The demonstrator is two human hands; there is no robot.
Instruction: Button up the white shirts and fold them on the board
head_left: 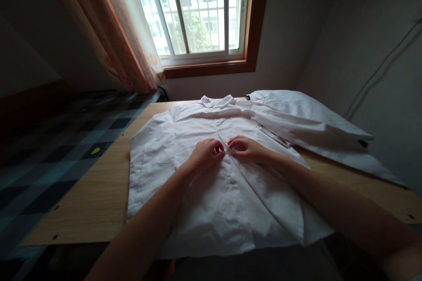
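A white collared shirt (198, 202) lies spread front side up, its collar (217, 102) at the far end and its lower hem at the near edge of the board. Both my hands meet at the button placket in the middle of the chest. My left hand (208, 153) pinches the placket edge between thumb and fingers. Facing it, my right hand (247, 148) pinches the other front edge, nearly touching the left fingertips. Any button between the fingers is hidden. Below the hands the right front panel falls slightly open along a fold. One sleeve (296, 127) stretches out to the right.
The shirt rests on a light wooden board (95, 197). Another white cloth (290, 101) lies at the back right. On the left is a checked bedspread (39, 162). A window (201, 13) and an orange curtain (115, 30) stand behind. A cable (379, 70) hangs on the right wall.
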